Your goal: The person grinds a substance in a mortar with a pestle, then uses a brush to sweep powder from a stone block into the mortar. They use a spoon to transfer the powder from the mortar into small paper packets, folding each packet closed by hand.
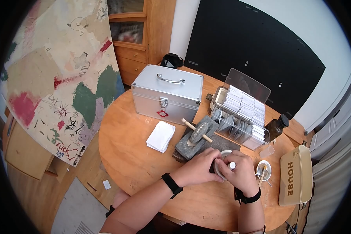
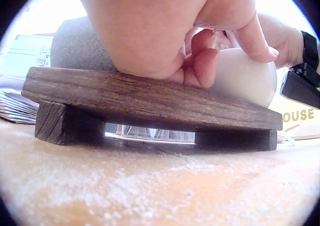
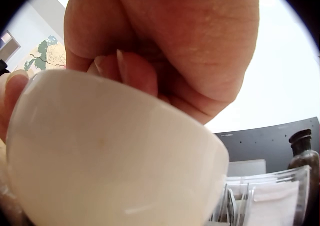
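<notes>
A white mortar [image 2: 247, 80] sits on a low dark wooden stand [image 2: 150, 98], its smooth outer wall filling much of the right wrist view. With curled fingers my left hand [image 1: 201, 167] holds the mortar at its left side. Over the bowl, my right hand [image 1: 240, 171] grips a pestle whose white end [image 1: 232, 165] pokes out above the fist. The pestle's lower part is hidden by the hand and the mortar wall. Just behind the left hand stands a grey stone trough [image 1: 185, 147] with a stone wheel [image 1: 201, 132] on a wooden handle.
Around the table [image 1: 123, 156] stand a silver first-aid case [image 1: 167, 93], folded white papers [image 1: 160, 136] and a clear box of packets [image 1: 243, 109]. To the right are a dark bottle [image 1: 277, 126], a small dish [image 1: 260, 165] with spoons and a HOUSE tin [image 1: 296, 175].
</notes>
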A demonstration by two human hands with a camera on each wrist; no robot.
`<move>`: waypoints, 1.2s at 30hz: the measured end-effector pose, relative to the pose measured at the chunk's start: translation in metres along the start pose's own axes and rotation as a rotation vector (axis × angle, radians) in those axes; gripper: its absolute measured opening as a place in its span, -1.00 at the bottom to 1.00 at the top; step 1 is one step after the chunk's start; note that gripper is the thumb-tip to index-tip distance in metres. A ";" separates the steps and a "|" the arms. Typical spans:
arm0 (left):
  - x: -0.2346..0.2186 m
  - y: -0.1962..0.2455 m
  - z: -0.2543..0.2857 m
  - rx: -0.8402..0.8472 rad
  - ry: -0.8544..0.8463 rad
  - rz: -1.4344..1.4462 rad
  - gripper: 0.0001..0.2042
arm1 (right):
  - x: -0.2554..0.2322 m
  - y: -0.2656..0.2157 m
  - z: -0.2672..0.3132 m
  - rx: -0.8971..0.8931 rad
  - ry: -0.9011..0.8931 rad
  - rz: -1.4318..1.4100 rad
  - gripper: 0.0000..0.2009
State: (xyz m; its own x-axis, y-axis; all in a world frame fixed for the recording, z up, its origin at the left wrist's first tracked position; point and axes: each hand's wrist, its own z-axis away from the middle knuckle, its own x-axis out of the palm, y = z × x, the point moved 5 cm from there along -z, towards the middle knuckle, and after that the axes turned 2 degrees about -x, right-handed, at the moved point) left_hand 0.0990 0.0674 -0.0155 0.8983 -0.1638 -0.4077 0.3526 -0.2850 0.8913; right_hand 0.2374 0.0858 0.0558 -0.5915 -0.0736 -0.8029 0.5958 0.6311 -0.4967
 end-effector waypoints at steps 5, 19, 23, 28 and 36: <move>0.000 -0.001 0.000 0.003 -0.002 -0.002 -0.41 | 0.000 0.000 0.000 0.010 -0.001 -0.013 -0.80; 0.000 0.001 -0.001 0.003 -0.038 -0.002 -0.37 | 0.000 0.003 0.000 0.018 -0.006 -0.002 -0.78; 0.000 0.001 -0.001 -0.013 -0.046 -0.009 -0.36 | -0.004 0.003 0.000 0.013 0.021 -0.056 -0.82; -0.001 0.001 0.000 -0.009 -0.033 -0.013 -0.39 | -0.016 0.003 0.002 0.012 0.078 -0.070 -0.77; -0.002 0.002 -0.001 -0.012 -0.029 -0.011 -0.41 | -0.014 0.015 0.000 0.041 0.089 -0.070 -0.78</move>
State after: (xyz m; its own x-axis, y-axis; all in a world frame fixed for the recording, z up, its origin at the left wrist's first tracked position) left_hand 0.0981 0.0677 -0.0127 0.8863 -0.1885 -0.4230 0.3657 -0.2755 0.8890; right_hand 0.2552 0.0962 0.0596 -0.6772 -0.0468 -0.7343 0.5721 0.5942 -0.5654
